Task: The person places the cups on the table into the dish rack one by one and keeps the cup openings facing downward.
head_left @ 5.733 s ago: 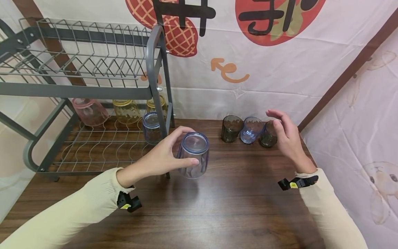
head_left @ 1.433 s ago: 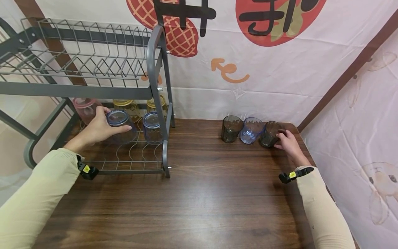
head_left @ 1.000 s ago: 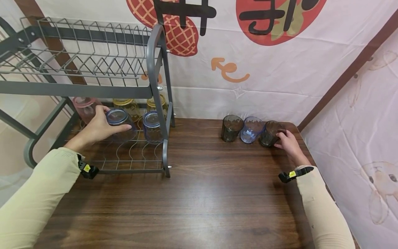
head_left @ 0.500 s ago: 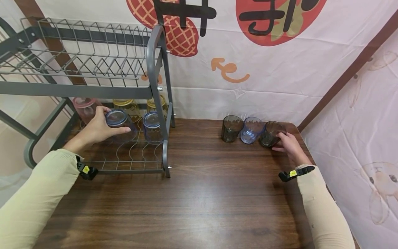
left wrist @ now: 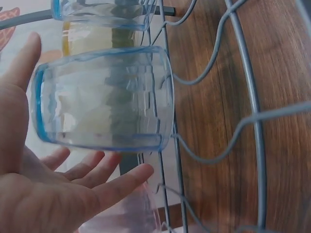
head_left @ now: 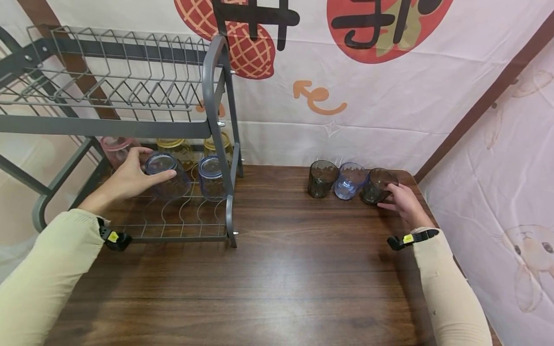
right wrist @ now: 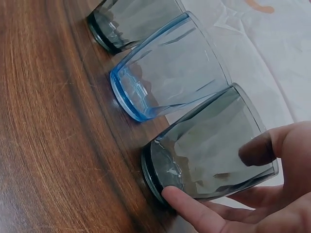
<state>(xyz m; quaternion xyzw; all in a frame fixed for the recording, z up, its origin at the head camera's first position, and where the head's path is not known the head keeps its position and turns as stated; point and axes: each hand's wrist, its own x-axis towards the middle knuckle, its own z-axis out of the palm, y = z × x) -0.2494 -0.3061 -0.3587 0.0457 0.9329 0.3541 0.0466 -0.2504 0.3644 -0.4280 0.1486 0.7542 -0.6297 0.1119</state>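
On the rack's lower shelf, an upside-down clear glass with a blue-tinted base [head_left: 166, 180] stands by my left hand [head_left: 132, 178]. The thumb overlaps the glass in the head view. In the left wrist view, the hand's spread fingers [left wrist: 129, 184] lie apart from its wall. Far right, my right hand [head_left: 404, 202] holds the right side of an upright smoky-grey glass [right wrist: 209, 145]. One fingertip lies low by its base and another digit shows through its wall near the rim. A blue glass [head_left: 349, 181] and another smoky-grey glass [head_left: 322, 179] stand in line to its left.
The grey two-tier dish rack [head_left: 104, 127] stands on the wooden table [head_left: 277, 278] at left. Its lower shelf also holds a pink glass [head_left: 117, 149], yellow glasses [head_left: 178, 151] and another blue-based glass [head_left: 212, 178], all upside down. A printed cloth [head_left: 281, 139] hangs behind.
Over the whole span, my left hand has carried the blue-based glass from above the table onto the rack's lower shelf, lately loosening and drawing left. My right hand has lowered to the grey glass.
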